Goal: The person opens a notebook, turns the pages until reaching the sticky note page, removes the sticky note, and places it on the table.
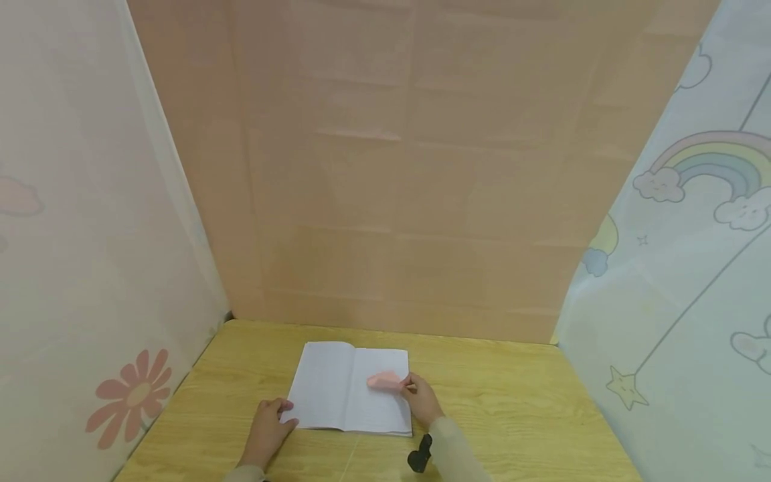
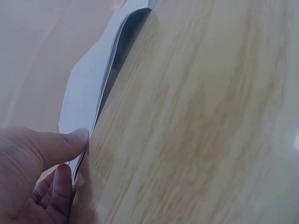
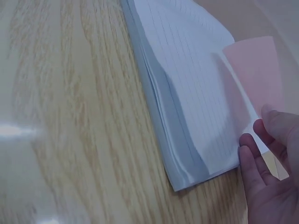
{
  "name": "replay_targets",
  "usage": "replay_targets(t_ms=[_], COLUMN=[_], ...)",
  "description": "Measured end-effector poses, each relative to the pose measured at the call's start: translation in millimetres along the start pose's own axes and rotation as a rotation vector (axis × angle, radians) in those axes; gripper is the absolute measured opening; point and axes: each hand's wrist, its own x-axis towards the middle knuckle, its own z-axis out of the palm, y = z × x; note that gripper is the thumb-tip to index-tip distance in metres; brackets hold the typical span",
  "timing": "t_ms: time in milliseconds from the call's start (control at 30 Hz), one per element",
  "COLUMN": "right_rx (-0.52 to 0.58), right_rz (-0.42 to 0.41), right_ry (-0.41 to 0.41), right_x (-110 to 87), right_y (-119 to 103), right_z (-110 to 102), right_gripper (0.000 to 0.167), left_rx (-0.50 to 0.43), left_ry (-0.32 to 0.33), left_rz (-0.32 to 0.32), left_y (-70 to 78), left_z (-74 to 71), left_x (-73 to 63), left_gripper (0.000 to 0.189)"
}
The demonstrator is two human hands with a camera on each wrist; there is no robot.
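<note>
An open notebook (image 1: 319, 385) with white lined pages lies on the wooden table. My left hand (image 1: 268, 428) grips its lower left corner; in the left wrist view the thumb presses on the page (image 2: 86, 88) and the fingers curl at the edge. Over the right-hand page, a small pink slip of paper (image 1: 384, 381) is pinched between the thumb and finger of my right hand (image 1: 423, 402). The right wrist view shows the pink slip (image 3: 257, 70) tilted up from the page, while other fingertips touch the notebook's edge.
A small black object (image 1: 419, 455) shows beside the right sleeve, near the front of the wooden table (image 1: 512, 408). Behind the table stands a tan backdrop (image 1: 397, 201), with a flower-printed panel (image 1: 72, 268) on the left and a rainbow-printed one (image 1: 693, 281) on the right.
</note>
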Motion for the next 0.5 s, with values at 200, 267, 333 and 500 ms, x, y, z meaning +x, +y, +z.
replay_targets(t_ms=[200, 267, 333, 500], right_rx=[0.062, 0.068, 0.049, 0.025], right_rz=[0.000, 0.006, 0.015, 0.055], right_ry=[0.004, 0.016, 0.038, 0.106], right_x=[-8.0, -8.2, -7.5, -7.1], right_y=[-2.3, -2.4, -1.1, -0.3], right_z=[-12.6, -20.2, -29.9, -60.0], right_gripper=[0.007, 0.007, 0.009, 0.011], left_rx=[0.004, 0.007, 0.002, -0.003], left_ry=[0.012, 0.015, 0.019, 0.022], left_rz=[0.012, 0.016, 0.013, 0.008], left_y=[-0.8, -0.7, -0.5, -0.3], left_z=[0.6, 0.5, 0.5, 1.3], left_x=[-0.7, -0.8, -1.0, -0.5], left_gripper=[0.030, 0.030, 0.030, 0.031])
